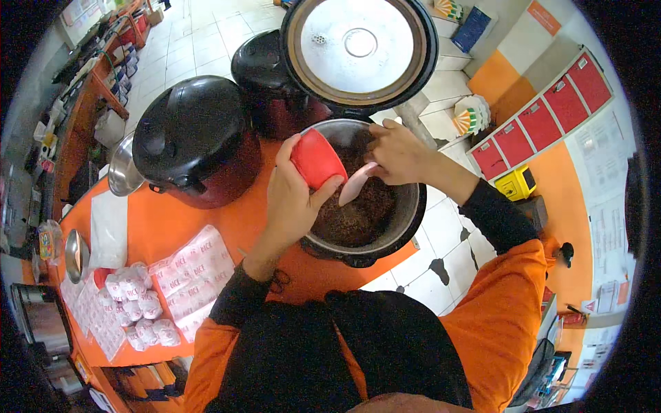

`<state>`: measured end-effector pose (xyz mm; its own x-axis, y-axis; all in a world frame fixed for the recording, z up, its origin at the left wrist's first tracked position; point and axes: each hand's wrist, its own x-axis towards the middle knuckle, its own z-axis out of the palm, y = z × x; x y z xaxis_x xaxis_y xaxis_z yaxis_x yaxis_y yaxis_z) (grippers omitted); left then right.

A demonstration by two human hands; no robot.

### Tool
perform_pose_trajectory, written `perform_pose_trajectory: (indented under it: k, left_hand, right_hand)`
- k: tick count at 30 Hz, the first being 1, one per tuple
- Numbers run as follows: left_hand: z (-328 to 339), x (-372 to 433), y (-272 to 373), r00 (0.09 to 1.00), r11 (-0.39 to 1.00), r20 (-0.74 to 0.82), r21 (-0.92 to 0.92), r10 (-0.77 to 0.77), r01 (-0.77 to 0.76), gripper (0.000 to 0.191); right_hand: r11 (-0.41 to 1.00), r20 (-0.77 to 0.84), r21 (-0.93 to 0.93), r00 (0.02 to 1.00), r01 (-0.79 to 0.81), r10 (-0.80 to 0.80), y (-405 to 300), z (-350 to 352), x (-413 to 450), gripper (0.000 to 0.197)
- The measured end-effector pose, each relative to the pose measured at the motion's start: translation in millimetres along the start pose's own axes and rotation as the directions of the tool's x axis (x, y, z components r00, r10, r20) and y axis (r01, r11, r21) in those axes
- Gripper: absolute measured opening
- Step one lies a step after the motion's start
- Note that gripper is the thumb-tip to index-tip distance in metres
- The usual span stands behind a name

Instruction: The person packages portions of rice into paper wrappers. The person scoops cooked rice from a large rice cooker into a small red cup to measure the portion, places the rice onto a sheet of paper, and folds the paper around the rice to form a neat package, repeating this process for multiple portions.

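My left hand (295, 199) grips a red plastic bowl (317, 157), tilted over the near left part of an open rice cooker. In my right hand (397, 155) is a pale pink rice paddle (356, 184), its blade close beside the bowl's rim. Below both hands, the cooker's metal inner pot (413, 219) holds dark brownish grains (356, 219). Its raised lid (359, 44) stands at the far side. What the bowl holds cannot be seen. On the orange table (227, 222), at the left, lie several paper-wrapped bundles (137, 299) beside printed wrapping paper sheets (196, 273).
A closed dark red rice cooker (199, 139) stands left of the open one, with another (268, 77) behind it. A metal bowl (76, 256) and a clear plastic bag (109, 227) lie at the table's left edge. Red lockers (539, 121) line the right wall.
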<state>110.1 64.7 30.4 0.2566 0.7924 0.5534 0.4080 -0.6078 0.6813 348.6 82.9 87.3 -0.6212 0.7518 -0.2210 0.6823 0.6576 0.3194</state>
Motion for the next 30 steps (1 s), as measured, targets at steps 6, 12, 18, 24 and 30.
perform_pose_trajectory:
  k: [6, 12, 18, 24, 30]
  left_hand:
    - [4.4, -2.3, -10.0, 0.998, 0.999, -0.056, -0.014, 0.037, -0.038, 0.090]
    - [5.3, -3.0, -11.8, 0.998, 0.998, -0.061, -0.068, 0.004, -0.009, 0.090]
    - [4.5, -3.8, -11.6, 0.999, 0.995, -0.045, -0.102, -0.009, 0.005, 0.089]
    - [7.8, -2.5, -15.8, 0.996, 0.997, -0.085, -0.063, 0.030, -0.035, 0.088]
    - [4.9, -0.9, -9.0, 0.999, 0.996, -0.041, -0.087, -0.035, 0.031, 0.089]
  right_hand:
    - [0.991, -0.162, 0.123, 0.984, -0.051, 0.070, -0.4, 0.6, -9.0, 0.023]
    - [0.956, -0.091, 0.254, 0.981, -0.145, 0.173, -14.0, -16.5, -4.7, 0.040]
    - [0.979, -0.185, 0.196, 0.978, -0.063, 0.100, -18.9, 24.9, 16.5, 0.017]
    - [0.990, -0.062, 0.113, 0.994, -0.080, 0.087, -10.6, 6.5, 23.4, 0.052]
    - [0.979, 0.029, 0.197, 0.998, 0.046, -0.053, -7.2, -33.3, -18.0, 0.027]
